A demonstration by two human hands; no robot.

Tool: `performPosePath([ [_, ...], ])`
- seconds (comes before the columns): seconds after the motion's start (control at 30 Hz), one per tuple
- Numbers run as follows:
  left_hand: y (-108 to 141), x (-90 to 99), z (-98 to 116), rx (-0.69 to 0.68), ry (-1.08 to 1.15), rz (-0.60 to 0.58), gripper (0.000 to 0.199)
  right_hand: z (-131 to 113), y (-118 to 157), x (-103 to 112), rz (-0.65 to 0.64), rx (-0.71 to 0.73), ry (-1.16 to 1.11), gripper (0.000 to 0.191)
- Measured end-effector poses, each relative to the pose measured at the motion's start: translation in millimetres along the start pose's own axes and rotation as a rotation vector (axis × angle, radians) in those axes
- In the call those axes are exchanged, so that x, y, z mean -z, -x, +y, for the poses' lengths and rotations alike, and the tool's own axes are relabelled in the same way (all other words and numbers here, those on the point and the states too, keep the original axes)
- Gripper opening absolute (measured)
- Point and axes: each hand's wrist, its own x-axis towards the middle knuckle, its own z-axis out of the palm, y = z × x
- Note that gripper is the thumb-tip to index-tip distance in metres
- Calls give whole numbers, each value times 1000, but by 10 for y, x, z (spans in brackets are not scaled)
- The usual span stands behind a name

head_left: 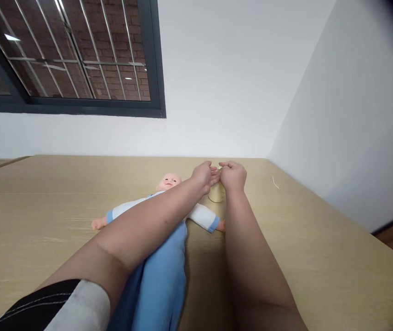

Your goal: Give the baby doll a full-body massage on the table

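Note:
My left hand (pixel 204 177) is turned palm up, its fingers loosely stretched toward my right hand. Those fingertips come very close to the other hand; whether they touch it I cannot tell. My right hand (pixel 234 175) is closed, with fingers curled and thumb pointing inward; anything inside is hidden. Just below and between both hands is a small yellowish, round-edged object (pixel 216 194), partly covered, its kind unclear. A baby doll (pixel 168 181) in a white and blue outfit lies face up under my left forearm, arms spread. One doll hand lies beside my right forearm.
The doll rests on a wide, light wood-coloured table (pixel 303 239). Toward its right side lies a thin pale strip (pixel 275 183). A white wall (pixel 217 92) closes off the far edge, with a dark-framed barred window (pixel 158 59) at upper left. Another wall (pixel 365 115) runs along the right.

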Motion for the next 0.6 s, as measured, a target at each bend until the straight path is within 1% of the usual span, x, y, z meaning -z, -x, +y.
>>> performPosePath([
  [0.1,7,32,21,14,41,-9,28,-8,33,-23,28,-2,3,43],
  [0.2,33,109,75,26,72,-18,30,-30,40,-18,26,-4,8,43],
  [0.27,65,203,134,25,91,-24,31,-61,22,8,16,2,23,41],
  [0.37,144,410,261,1,130,-38,34,-171,-12,79,16,23,67,36],
  [0.47,269,657,422,-28,162,-47,38,-424,40,146,47,80,99,37],
  [0.53,383,816,533,-62,177,-48,41,-681,177,146,33,221,75,36],
  [0.6,522,952,627,-122,225,-54,44,-968,400,93,-78,390,-2,34],
])
